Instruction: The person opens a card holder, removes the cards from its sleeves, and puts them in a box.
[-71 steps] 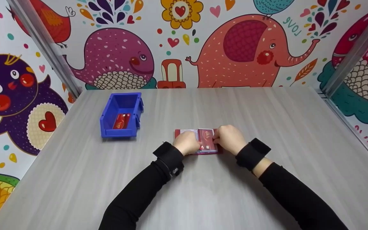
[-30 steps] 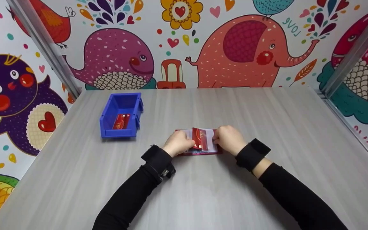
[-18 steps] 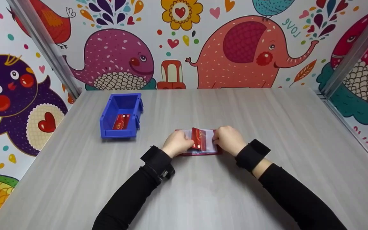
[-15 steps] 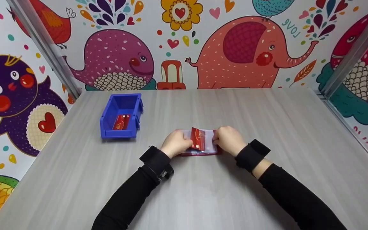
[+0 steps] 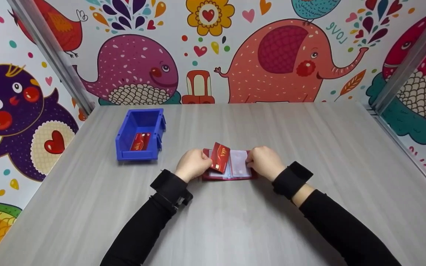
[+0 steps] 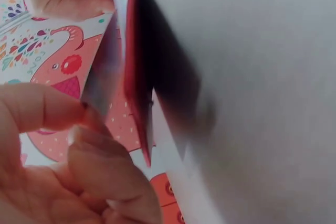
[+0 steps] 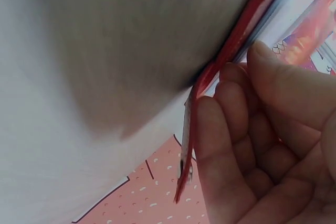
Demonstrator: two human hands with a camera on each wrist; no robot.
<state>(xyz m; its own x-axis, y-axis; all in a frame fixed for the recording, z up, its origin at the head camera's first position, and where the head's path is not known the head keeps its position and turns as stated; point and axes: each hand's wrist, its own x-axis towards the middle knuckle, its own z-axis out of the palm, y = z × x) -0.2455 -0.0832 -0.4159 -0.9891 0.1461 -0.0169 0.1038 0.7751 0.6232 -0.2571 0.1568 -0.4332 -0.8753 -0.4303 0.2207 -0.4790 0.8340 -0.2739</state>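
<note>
My left hand (image 5: pixel 193 164) pinches a red VIP card (image 5: pixel 220 158) between thumb and fingers. The card is tilted above the left half of a card holder with a red cover (image 5: pixel 216 179), which lies spread on the table. Clear plastic sleeves (image 5: pixel 240 163) show on its right half. At the right edge, my right hand (image 5: pixel 266 162) grips the holder with curled fingers; in the right wrist view the thumb (image 7: pixel 289 85) presses on the sleeves next to the red cover (image 7: pixel 241 30). In the left wrist view the card (image 6: pixel 104 69) is blurred and seen nearly edge-on.
A blue plastic bin (image 5: pixel 137 155) stands at the back left of the table (image 5: pixel 290 229), with another red VIP card (image 5: pixel 140 141) inside. Walls printed with cartoon animals rise behind and at the sides, with metal posts (image 5: pixel 52 55) at the corners.
The left hand has drawn the red card off the holder's right sleeve, to the left and upward, baring the clear sleeve. My right hand has stayed on the holder's edge.
</note>
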